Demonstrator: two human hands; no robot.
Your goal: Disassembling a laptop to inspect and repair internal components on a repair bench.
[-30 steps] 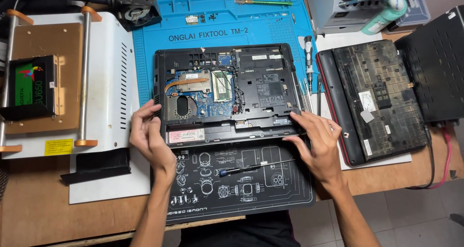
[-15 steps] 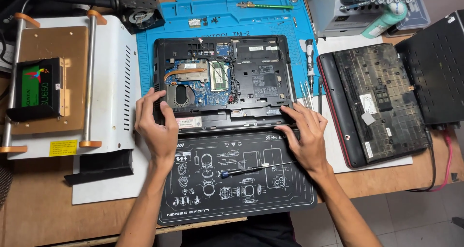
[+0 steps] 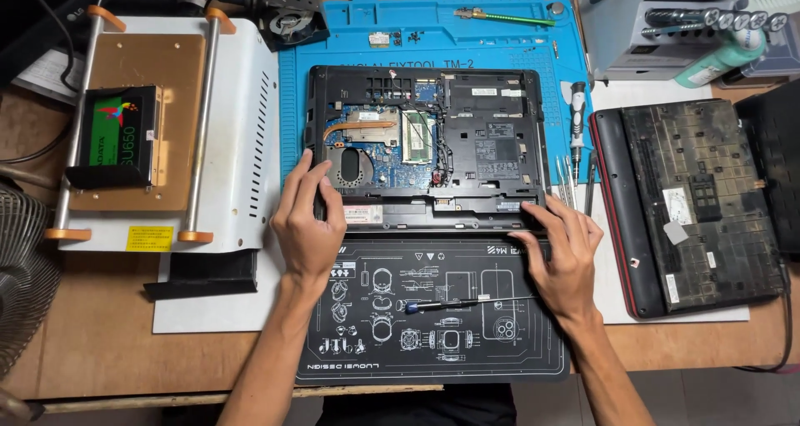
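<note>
You slid the opened laptop (image 3: 429, 147) up the blue mat (image 3: 508, 42), left hand (image 3: 307, 218) and right hand (image 3: 565, 247) spread flat, gripping its near corners for repositioning.

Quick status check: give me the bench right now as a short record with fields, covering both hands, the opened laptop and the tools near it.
view: head camera, looking down at the bench
left hand: resting on the near left corner of the opened laptop base
right hand: fingers on its near right edge
laptop state: bottom cover off, board and copper heat pipe exposed
under it: blue repair mat, black printed mat nearer
loose tool: thin screwdriver on the black mat, untouched
right side: second laptop shell
left side: white heating plate station with a boxed drive
</note>
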